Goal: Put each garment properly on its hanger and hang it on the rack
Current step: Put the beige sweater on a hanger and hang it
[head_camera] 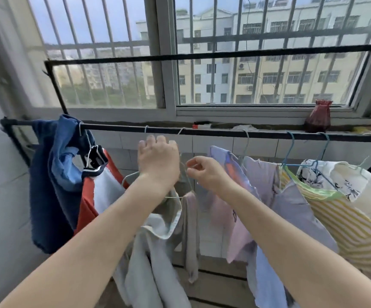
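One dark metal rack rail (202,131) runs across under the window, and seven thin wire hanger hooks can be counted on it. At the far left hangs a navy and blue garment (51,185) of soft knit, with a red and white piece (95,196) beside it. Next, the left hand (157,161) is raised just under the rail, its fingers (151,140) curled; what they hold cannot be told, since the back of the hand hides it. Below it a pale grey garment (157,252) droops in loose folds from a white wire hanger (131,176). The right hand (204,172) sits just beside, thumb and forefinger pinching the hanger's thin wire. Further right hang a lilac and pink garment (235,207), a yellow striped garment (346,218) on a blue wire hanger (291,150), and a white floral-print garment (335,174). One ribbed dark red glass vase (318,116) stands on the windowsill (269,127).
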`<action>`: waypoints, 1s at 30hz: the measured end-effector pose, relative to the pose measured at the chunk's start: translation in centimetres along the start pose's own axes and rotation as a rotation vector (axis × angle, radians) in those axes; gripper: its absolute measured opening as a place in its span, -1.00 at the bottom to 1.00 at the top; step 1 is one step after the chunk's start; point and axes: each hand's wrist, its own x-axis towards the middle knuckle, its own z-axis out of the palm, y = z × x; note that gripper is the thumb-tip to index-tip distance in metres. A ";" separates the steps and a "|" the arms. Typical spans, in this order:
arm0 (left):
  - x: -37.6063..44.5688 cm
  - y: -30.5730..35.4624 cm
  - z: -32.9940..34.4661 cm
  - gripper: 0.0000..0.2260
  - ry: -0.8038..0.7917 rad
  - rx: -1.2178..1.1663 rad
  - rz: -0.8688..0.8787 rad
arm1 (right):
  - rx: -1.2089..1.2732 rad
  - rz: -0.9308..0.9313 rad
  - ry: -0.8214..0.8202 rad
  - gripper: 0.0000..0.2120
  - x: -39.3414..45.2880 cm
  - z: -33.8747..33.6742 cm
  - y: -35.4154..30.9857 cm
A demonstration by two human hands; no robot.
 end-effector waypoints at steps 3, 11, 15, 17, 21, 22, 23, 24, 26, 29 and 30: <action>-0.7 -3.4 0.6 -0.74 -0.195 -0.002 -0.066 | 0.115 0.015 -0.083 -0.74 0.2 2.2 -1.0; -2.2 -4.2 1.1 -0.71 -0.623 -1.102 -0.249 | 0.466 0.289 -0.220 -0.67 0.5 3.5 -2.9; -2.7 -2.9 4.3 -0.78 -0.676 -1.208 -0.270 | 0.472 0.304 -0.144 -0.94 0.0 3.1 -1.5; -2.7 -2.0 6.4 -0.83 -0.621 -1.190 -0.297 | 0.567 0.329 -0.100 -0.87 -0.7 2.0 -0.8; -2.3 -0.1 10.3 -0.80 -0.625 -1.223 -0.418 | 0.685 0.351 -0.061 -0.76 -1.9 0.0 1.3; -2.2 0.3 11.5 -0.73 -0.631 -1.240 -0.436 | 0.679 0.351 -0.055 -0.75 -2.1 -0.3 1.9; -1.9 0.7 12.5 -0.68 -0.623 -1.239 -0.442 | 0.669 0.350 -0.044 -0.74 -2.3 -0.6 2.6; -1.6 1.0 13.5 -0.67 -0.610 -1.226 -0.433 | 0.651 0.348 -0.036 -0.74 -2.6 -0.8 3.2; -0.9 1.9 15.1 -0.64 -0.600 -1.165 -0.387 | 0.632 0.345 -0.016 -0.73 -3.0 -1.2 4.2; 0.6 3.1 17.2 -0.53 -0.638 -1.096 -0.356 | 0.652 0.338 0.002 -0.73 -3.8 -2.1 5.5; 1.3 3.4 17.9 -0.49 -0.659 -1.078 -0.356 | 0.647 0.337 -0.009 -0.73 -4.0 -2.4 5.7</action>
